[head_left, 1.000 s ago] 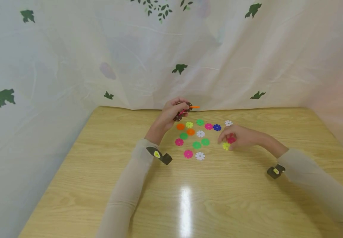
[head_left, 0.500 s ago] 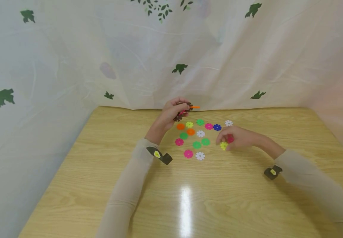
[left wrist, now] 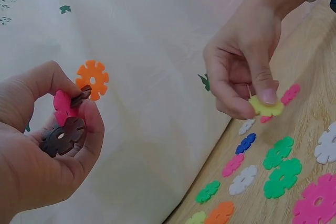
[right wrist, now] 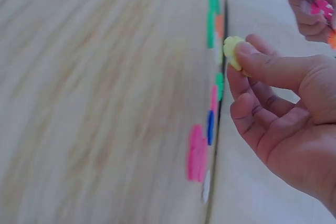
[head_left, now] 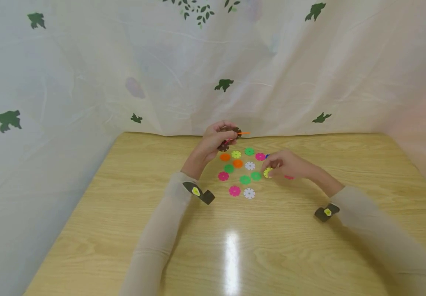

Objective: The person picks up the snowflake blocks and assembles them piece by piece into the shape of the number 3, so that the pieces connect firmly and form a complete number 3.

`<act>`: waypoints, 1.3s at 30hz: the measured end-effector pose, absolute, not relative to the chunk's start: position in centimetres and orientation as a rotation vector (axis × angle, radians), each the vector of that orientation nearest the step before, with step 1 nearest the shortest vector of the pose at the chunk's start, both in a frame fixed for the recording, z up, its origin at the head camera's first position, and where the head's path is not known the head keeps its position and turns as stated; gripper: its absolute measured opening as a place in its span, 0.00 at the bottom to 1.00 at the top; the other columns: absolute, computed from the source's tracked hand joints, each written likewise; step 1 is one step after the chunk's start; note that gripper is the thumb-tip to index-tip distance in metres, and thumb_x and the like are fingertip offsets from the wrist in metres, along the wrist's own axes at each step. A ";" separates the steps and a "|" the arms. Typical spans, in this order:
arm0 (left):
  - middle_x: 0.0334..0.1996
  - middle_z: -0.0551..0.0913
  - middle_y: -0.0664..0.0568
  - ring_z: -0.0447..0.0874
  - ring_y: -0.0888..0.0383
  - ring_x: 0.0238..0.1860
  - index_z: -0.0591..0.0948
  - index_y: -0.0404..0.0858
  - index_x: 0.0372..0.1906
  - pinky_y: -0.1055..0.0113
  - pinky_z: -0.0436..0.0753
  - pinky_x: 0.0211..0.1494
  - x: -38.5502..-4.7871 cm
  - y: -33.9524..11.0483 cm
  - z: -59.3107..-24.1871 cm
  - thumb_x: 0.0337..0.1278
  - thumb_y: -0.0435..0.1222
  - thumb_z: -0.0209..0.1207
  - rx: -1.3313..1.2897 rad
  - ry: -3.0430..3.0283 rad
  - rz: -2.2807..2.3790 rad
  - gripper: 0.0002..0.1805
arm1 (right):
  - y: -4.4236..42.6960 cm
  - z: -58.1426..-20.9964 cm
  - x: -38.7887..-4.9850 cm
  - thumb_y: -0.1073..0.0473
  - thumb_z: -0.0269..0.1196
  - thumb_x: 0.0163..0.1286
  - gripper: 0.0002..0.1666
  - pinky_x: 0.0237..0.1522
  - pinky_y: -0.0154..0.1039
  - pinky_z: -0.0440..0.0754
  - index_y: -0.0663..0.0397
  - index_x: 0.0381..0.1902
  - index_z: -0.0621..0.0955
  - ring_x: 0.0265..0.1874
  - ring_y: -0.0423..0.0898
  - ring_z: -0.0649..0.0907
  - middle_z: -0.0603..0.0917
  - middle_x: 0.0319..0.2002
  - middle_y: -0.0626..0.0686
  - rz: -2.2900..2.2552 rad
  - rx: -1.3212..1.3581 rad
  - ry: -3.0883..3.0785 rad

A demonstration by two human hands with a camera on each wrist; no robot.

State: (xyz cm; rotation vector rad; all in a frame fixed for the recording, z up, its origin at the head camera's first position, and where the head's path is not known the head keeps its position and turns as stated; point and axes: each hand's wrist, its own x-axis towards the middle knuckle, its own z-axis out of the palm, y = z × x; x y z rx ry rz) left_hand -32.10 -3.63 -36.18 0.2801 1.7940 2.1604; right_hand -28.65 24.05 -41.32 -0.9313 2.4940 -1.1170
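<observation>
My left hand (head_left: 213, 142) grips a small joined cluster of notched, flower-shaped plastic discs above the table's far edge. In the left wrist view the cluster has a dark brown disc (left wrist: 67, 137), a pink disc (left wrist: 62, 107), another brown piece partly hidden by the fingers, and an orange disc (left wrist: 93, 74) sticking out past the fingertips. Thumb and fingers of my right hand (head_left: 292, 164) pinch a yellow notched disc (right wrist: 231, 52) above the table, to the right of the cluster. The two hands are apart.
Several loose discs lie flat on the wooden table (head_left: 153, 230), among them a green disc (head_left: 245, 180), a white disc (head_left: 249, 193) and a pink disc (head_left: 234, 190). A pale curtain (head_left: 183, 74) hangs behind the table's far edge.
My right hand has moved left with the yellow disc, leaving a pink disc behind it on the table. The left hand has stayed nearly still with its cluster.
</observation>
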 end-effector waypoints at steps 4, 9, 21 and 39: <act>0.39 0.83 0.50 0.84 0.58 0.29 0.81 0.42 0.37 0.75 0.80 0.30 -32.2 -3.5 -36.3 0.62 0.23 0.59 0.282 1.789 2.161 0.10 | 23.7 -40.1 -29.1 0.65 0.69 0.67 0.12 0.39 0.38 0.86 0.62 0.48 0.86 0.37 0.42 0.86 0.89 0.46 0.59 -1.256 -0.807 2.516; 0.39 0.83 0.49 0.84 0.59 0.29 0.81 0.41 0.37 0.74 0.83 0.33 -32.2 -3.3 -36.4 0.61 0.23 0.59 0.288 1.793 2.152 0.10 | 23.1 -37.9 -29.4 0.61 0.69 0.69 0.15 0.36 0.43 0.87 0.62 0.51 0.85 0.33 0.46 0.85 0.89 0.40 0.51 -1.527 -0.588 2.478; 0.36 0.83 0.50 0.83 0.60 0.28 0.81 0.41 0.37 0.74 0.85 0.36 -32.1 -3.3 -36.6 0.59 0.24 0.58 0.324 1.793 2.173 0.09 | 21.0 -35.0 -29.5 0.67 0.69 0.67 0.05 0.38 0.37 0.88 0.54 0.40 0.86 0.35 0.46 0.85 0.86 0.35 0.47 -2.035 -0.383 2.237; 0.36 0.82 0.50 0.82 0.57 0.34 0.81 0.40 0.37 0.74 0.86 0.37 -32.0 -3.2 -36.6 0.58 0.23 0.57 0.351 1.788 2.191 0.09 | 19.9 -35.1 -29.4 0.73 0.67 0.66 0.07 0.38 0.39 0.90 0.57 0.35 0.84 0.30 0.45 0.88 0.89 0.32 0.49 -2.202 -0.255 2.054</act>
